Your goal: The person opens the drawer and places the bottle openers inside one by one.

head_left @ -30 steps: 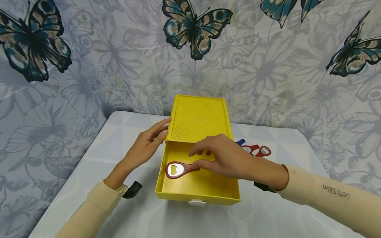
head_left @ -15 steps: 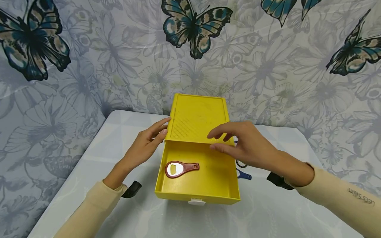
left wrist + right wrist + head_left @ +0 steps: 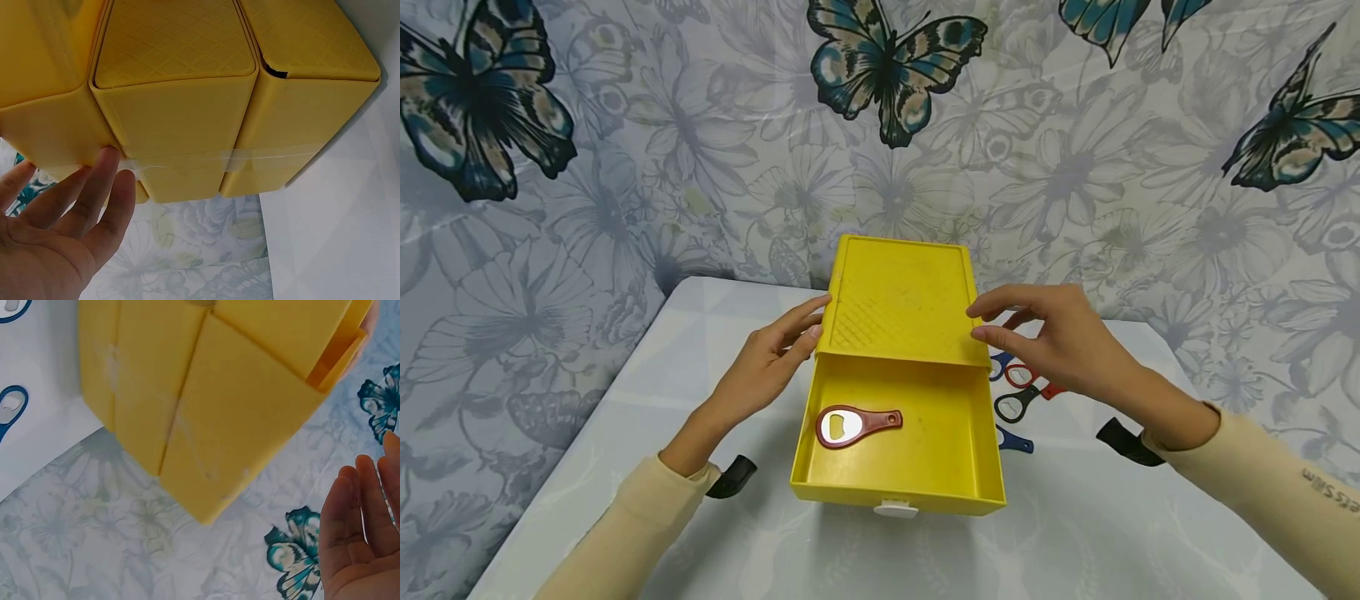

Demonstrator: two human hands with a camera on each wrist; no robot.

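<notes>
A yellow drawer box (image 3: pixel 902 300) stands mid-table, its top drawer (image 3: pixel 925 467) pulled out toward me. Inside the drawer, on its left side, lies a dark red bottle opener (image 3: pixel 850 427) with a metal centre. My left hand (image 3: pixel 771 358) rests its extended fingertips against the box's left side; the left wrist view shows those fingers (image 3: pixel 103 194) along the yellow wall of stacked drawers. My right hand (image 3: pixel 1052 333) hovers by the box's right edge, fingers relaxed with nothing between them. In the right wrist view its fingers (image 3: pixel 369 506) are apart from the box.
Several more bottle openers lie on the table right of the box: a black one (image 3: pixel 1013 405), a red one (image 3: pixel 1021 375) and a blue one (image 3: pixel 1017 440) among them. A white knob (image 3: pixel 896 509) sticks out from the drawer front. Butterfly-patterned cloth (image 3: pixel 737 167) hangs behind the table (image 3: pixel 715 558).
My right hand has drawn back from over the dark red bottle opener, up and to the right, uncovering openers beside the box. My left hand has stayed in place.
</notes>
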